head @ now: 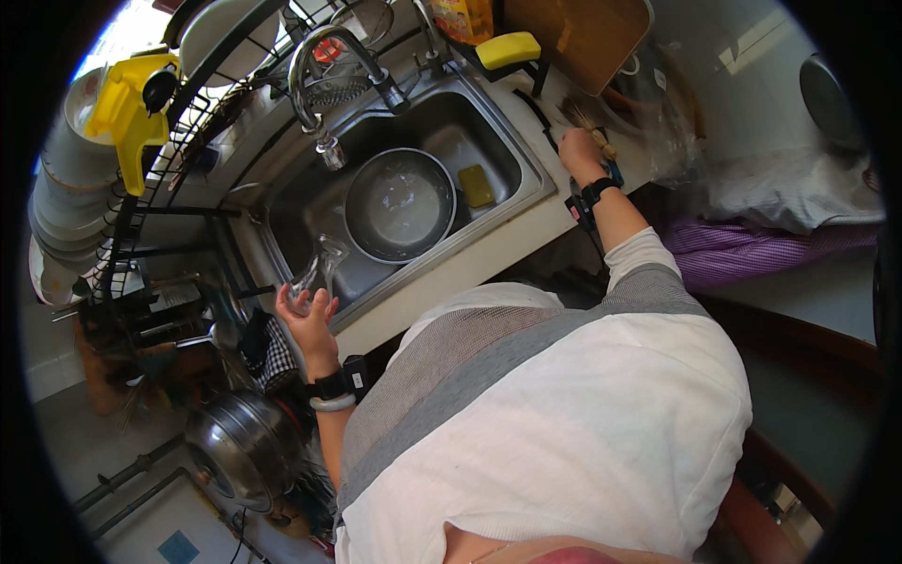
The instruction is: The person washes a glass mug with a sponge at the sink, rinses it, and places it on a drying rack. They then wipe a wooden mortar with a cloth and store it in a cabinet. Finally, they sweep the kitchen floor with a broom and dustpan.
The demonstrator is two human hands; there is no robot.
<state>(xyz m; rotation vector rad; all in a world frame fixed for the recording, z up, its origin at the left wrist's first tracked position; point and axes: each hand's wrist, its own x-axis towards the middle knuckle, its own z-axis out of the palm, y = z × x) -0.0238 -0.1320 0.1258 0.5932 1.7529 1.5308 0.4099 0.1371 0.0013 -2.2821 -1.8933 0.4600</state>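
My left hand (pixel 310 328) is at the sink's near left corner, fingers curled around a clear, shiny object (pixel 330 257), glass or plastic; I cannot tell which. That object reaches over the stainless steel sink (pixel 486 130). In the basin sits a round metal pan (pixel 400 204) with some water in it. Beside the pan lies a yellow-green sponge (pixel 476 186). My right hand (pixel 582 154) is over the counter right of the sink, against a bundled-bristle brush (pixel 599 137). Its fingertips are hidden, so its grip is unclear.
A chrome faucet (pixel 330 144) arches over the sink. Bowls (pixel 74 204) fill a black dish rack (pixel 169 162) at left. A yellow sponge (pixel 509 51) rests on a black stand near a cutting board (pixel 578 35). A large steel pot (pixel 243 451) is at lower left.
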